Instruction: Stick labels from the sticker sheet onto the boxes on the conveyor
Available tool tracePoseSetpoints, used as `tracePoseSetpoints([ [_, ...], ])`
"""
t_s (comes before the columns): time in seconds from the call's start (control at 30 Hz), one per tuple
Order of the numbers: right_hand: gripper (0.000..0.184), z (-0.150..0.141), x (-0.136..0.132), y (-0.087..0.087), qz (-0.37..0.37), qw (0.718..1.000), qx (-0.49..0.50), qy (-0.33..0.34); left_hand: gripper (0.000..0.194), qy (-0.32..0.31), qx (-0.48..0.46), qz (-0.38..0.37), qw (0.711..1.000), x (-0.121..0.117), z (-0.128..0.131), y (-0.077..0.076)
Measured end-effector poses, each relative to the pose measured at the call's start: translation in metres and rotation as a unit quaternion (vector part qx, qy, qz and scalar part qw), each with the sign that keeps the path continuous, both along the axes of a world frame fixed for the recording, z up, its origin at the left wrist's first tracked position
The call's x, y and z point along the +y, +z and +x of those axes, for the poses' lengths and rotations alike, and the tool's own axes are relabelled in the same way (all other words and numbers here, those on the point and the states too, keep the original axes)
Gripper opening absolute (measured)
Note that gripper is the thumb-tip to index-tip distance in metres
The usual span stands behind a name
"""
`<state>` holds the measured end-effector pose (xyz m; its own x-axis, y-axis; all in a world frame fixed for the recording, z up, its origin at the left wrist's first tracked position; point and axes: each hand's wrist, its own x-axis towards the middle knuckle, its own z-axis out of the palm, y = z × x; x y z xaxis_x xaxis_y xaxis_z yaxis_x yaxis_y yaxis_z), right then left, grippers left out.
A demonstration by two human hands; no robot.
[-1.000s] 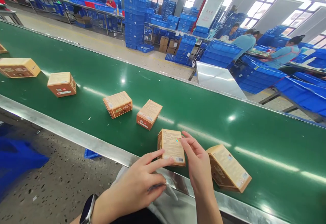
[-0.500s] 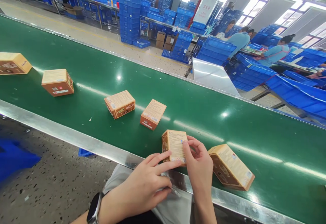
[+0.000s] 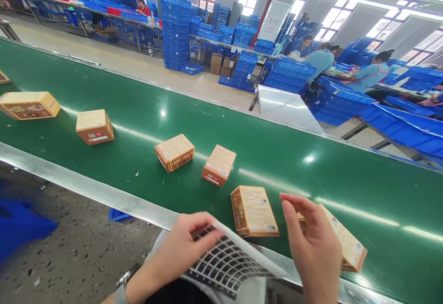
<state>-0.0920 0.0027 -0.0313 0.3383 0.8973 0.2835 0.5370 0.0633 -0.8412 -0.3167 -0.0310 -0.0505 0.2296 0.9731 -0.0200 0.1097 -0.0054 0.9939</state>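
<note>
Head view, looking down over the green conveyor belt (image 3: 104, 110) that runs from the left edge down to the lower right of the frame. At bottom centre the left hand (image 3: 180, 248) comes in with its fingers (image 3: 204, 230) curled over the near edge of a sheet of stickers (image 3: 228, 262), a pale sheet printed with a dark grid, gripping it just above the belt's metal rim (image 3: 69, 181). A watch (image 3: 121, 290) shows on that wrist at the bottom edge.

To the right, the right hand (image 3: 316, 248) hovers with its fingers (image 3: 292, 207) spread and empty, holding nothing. It partly covers a cardboard box (image 3: 346, 244) lying on the belt in the lower right; whether the hand touches it cannot be told. Between the two hands, just above the sheet, lies the nearest box (image 3: 254, 209), flat on the belt near the rim, printed face up, a barcode at its near edge, free of both hands.

Further up the belt toward the left: a tilted box (image 3: 219, 164), then a squat box (image 3: 174, 152), both near centre frame. A square box (image 3: 94, 127) sits left of those, and a long box (image 3: 29, 104) lies at the far left edge.

Across the upper frame, stacked blue crates (image 3: 176, 27) fill the hall, and a person in a light blue top (image 3: 321, 59) works at upper right.
</note>
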Motion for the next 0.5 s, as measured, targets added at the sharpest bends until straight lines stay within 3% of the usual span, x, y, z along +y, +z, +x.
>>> tracePoseSetpoints([
  [0.07, 0.044, -0.001, -0.018, 0.004, -0.025, 0.991, 0.075, 0.108, 0.034, 0.071, -0.075, -0.1, 0.99, 0.001, -0.01, 0.003],
  [0.13, 0.051, -0.006, -0.031, 0.004, -0.066, 0.968, 0.139, 0.196, 0.043, 0.109, -0.132, -0.144, 0.975, 0.003, -0.02, 0.003],
  [0.23, 0.048, -0.02, -0.038, 0.001, -0.103, 0.949, 0.189, 0.231, 0.048, 0.115, -0.121, -0.153, 0.974, 0.005, -0.031, 0.005],
  [0.27, 0.044, -0.024, -0.037, 0.0, -0.11, 0.946, 0.2, 0.23, 0.046, 0.127, -0.081, -0.126, 0.981, 0.005, -0.033, 0.007],
  [0.33, 0.041, -0.032, -0.033, 0.0, -0.119, 0.945, 0.203, 0.225, 0.04, 0.176, 0.056, 0.003, 0.983, 0.005, -0.035, 0.013],
  [0.4, 0.04, -0.038, -0.03, 0.0, -0.124, 0.948, 0.189, 0.224, 0.038, 0.192, 0.212, 0.192, 0.939, 0.003, -0.033, 0.02],
  [0.47, 0.038, -0.044, -0.029, 0.002, -0.134, 0.945, 0.182, 0.239, 0.031, 0.128, 0.299, 0.337, 0.884, 0.0, -0.026, 0.026],
  [0.5, 0.036, -0.046, -0.029, 0.002, -0.142, 0.939, 0.184, 0.252, 0.024, 0.083, 0.307, 0.373, 0.872, -0.002, -0.022, 0.028],
])
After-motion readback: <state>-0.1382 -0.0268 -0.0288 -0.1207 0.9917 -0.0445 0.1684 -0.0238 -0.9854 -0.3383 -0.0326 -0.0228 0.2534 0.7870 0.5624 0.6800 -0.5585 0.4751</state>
